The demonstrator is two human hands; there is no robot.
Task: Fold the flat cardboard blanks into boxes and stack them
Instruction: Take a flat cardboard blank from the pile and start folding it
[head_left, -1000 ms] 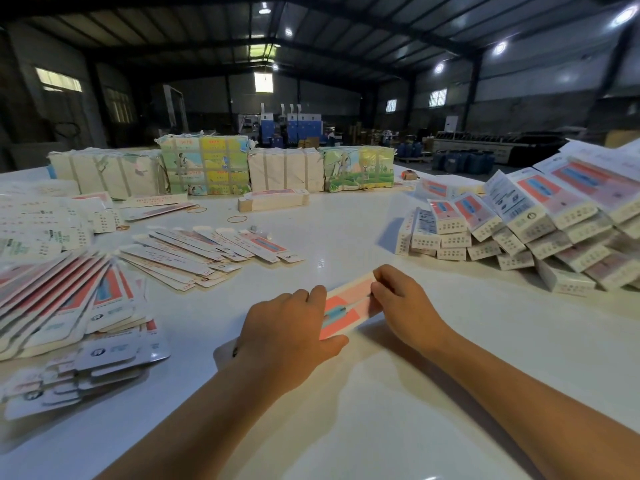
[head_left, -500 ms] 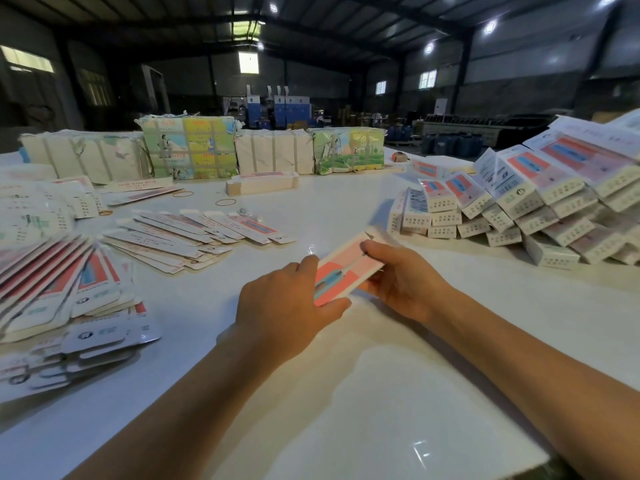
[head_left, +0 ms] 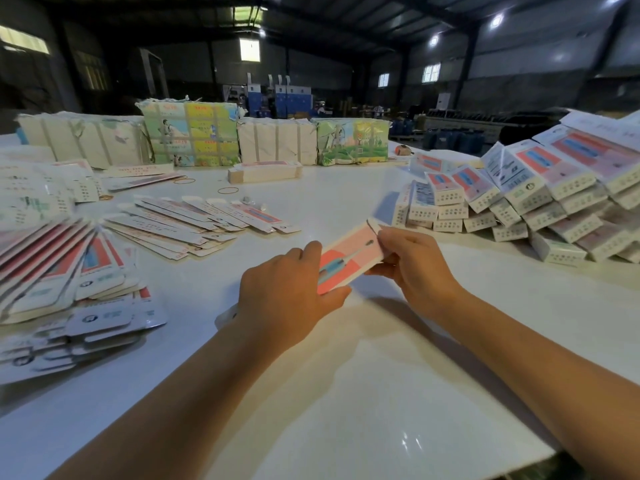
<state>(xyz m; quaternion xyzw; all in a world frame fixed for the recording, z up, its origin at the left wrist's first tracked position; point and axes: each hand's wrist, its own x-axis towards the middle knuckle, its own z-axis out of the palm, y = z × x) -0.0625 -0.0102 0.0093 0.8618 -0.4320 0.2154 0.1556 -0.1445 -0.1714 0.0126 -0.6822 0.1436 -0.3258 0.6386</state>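
I see my left hand [head_left: 287, 292] and right hand [head_left: 412, 268] each gripping an end of the pink-and-red cardboard box blank [head_left: 346, 263], raised above the glossy white table [head_left: 346, 393] mid-surface; folded boxes [head_left: 519, 199] heap toward its right edge; a dim warehouse lies behind.

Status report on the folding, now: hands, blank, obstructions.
Left hand and right hand both grip one blank, held above the table. Not yet a box. Finished stack to the right; nothing in the way.
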